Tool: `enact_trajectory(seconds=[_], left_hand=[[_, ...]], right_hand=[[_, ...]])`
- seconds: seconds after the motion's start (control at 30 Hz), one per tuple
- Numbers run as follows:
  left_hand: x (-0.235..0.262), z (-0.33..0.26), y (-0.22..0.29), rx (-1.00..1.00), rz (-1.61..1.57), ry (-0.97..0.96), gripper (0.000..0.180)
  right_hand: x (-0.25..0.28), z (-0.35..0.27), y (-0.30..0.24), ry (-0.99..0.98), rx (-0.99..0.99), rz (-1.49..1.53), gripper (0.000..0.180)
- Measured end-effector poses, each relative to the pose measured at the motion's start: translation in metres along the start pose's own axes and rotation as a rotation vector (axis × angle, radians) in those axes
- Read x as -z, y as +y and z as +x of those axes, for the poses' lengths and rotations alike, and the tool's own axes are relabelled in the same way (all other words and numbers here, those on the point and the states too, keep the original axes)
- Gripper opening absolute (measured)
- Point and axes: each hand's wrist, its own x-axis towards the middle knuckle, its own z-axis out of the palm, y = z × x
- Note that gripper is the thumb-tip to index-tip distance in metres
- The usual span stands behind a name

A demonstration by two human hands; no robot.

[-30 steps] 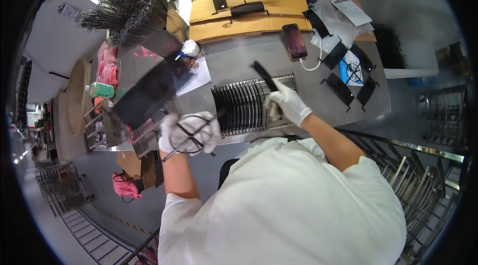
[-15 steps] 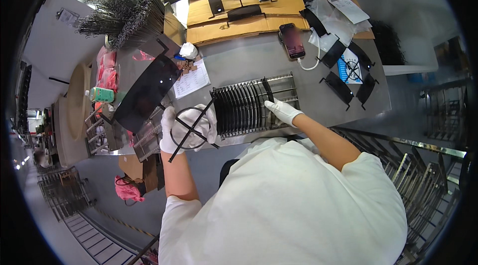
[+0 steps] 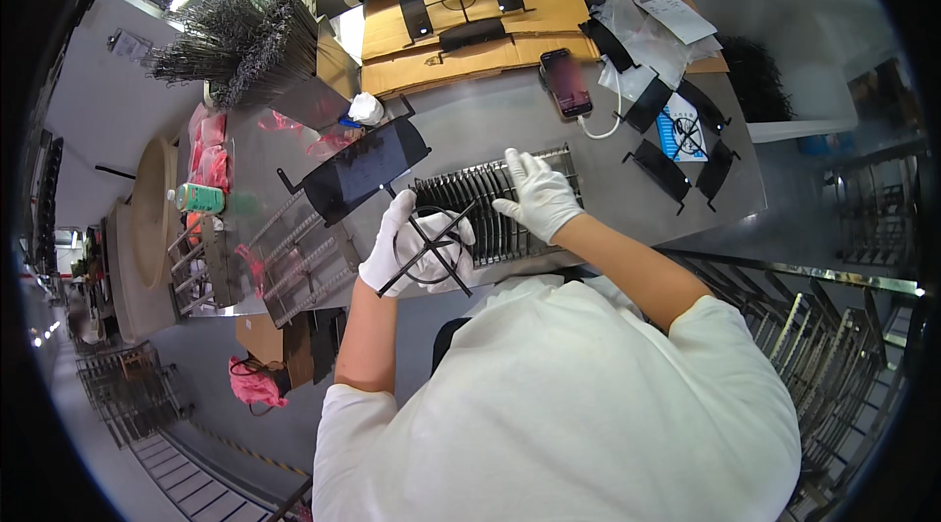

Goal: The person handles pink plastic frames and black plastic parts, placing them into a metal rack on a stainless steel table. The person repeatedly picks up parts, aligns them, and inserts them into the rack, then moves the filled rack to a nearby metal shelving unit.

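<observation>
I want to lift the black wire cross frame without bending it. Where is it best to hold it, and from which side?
Probably at the centre, where the bars of the wire cross frame meet inside the ring. It lies on the gloved left hand, so support from underneath seems safest. The thin bar ends stick out past the glove and would likely flex if pinched.

Bare table [image 3: 470, 125] lies open beyond the rack [image 3: 490, 203]; phone [image 3: 566, 83] and black brackets [image 3: 676, 145] crowd the right, dark panel [image 3: 358, 174] blocks the left.
</observation>
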Motion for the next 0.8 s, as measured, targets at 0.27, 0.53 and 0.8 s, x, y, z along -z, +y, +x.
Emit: enact_trajectory(seconds=[0.27, 0.53, 0.8], left_hand=[[0.008, -0.002, -0.002, 0.103, 0.053, 0.003, 0.102], [0.012, -0.015, 0.014, 0.419, 0.729, -0.368, 0.076], [-0.003, -0.025, 0.034, 0.160, 0.239, 0.275, 0.048]], right_hand=[[0.000, 0.006, -0.009, 0.380, 0.167, -0.102, 0.096], [0.103, -0.014, -0.072, -0.186, 0.529, 0.658, 0.088], [0.097, -0.016, -0.013, 0.132, -0.117, 0.923, 0.068]])
